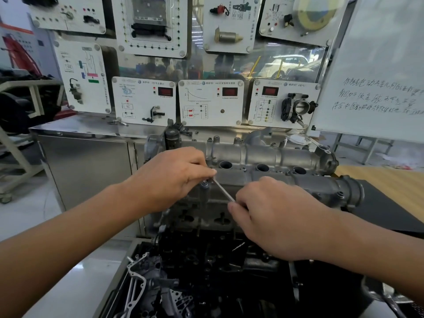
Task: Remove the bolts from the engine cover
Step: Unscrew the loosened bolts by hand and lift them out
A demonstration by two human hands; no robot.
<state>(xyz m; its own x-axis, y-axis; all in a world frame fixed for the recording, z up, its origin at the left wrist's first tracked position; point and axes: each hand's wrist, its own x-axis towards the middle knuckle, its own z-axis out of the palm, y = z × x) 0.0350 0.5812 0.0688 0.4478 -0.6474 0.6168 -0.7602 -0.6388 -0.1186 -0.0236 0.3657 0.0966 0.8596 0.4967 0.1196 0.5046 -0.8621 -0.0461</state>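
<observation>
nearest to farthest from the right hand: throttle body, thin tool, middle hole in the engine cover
1. thin tool, pinched in the right hand
2. middle hole, behind it on the engine cover
3. throttle body, far back on the display panel

The cover [263,154], grey cast metal, is lying level across the engine top, running left to right, with three round wells opening upward along its middle. Small dark-headed bolts [340,193] are sitting in bosses along its edges. One bolt [205,185] is standing at the near left corner, with a thin silver wrench [223,191] slanting down-right from just beside it.
</observation>
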